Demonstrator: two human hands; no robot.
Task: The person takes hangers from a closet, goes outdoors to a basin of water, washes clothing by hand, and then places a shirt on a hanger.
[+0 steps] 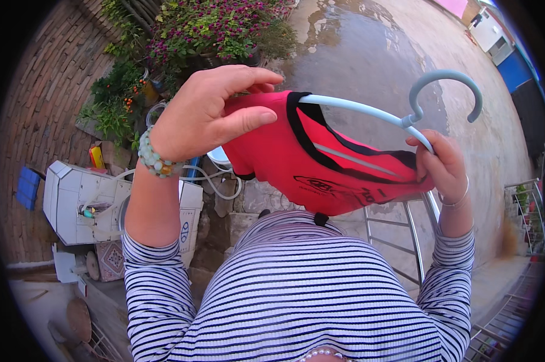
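A red shirt (pixel 272 140) with black trim and black printing hangs partly on a light-blue clothes hanger (pixel 354 103) in front of my chest. One hanger arm goes in through the neck opening toward the shoulder at left, and the grey-blue hook (pixel 449 74) points up and away. My right hand (pixel 444 163) pinches the other hanger arm near its end, with the shirt's neckline edge gathered beside it. At the shirt's left shoulder is my left hand (pixel 209 108), thumb and fingers spread apart. Its palm side and any contact with the cloth are hidden.
A white-tiled washing stand (pixel 73 217) with a hose (pixel 200 174) is at left, by a brick wall (pixel 32 113). Flowering plants (pixel 209 27) grow beyond it. A metal rack (pixel 408 235) stands close at right, and wet concrete (pixel 358 50) stretches ahead.
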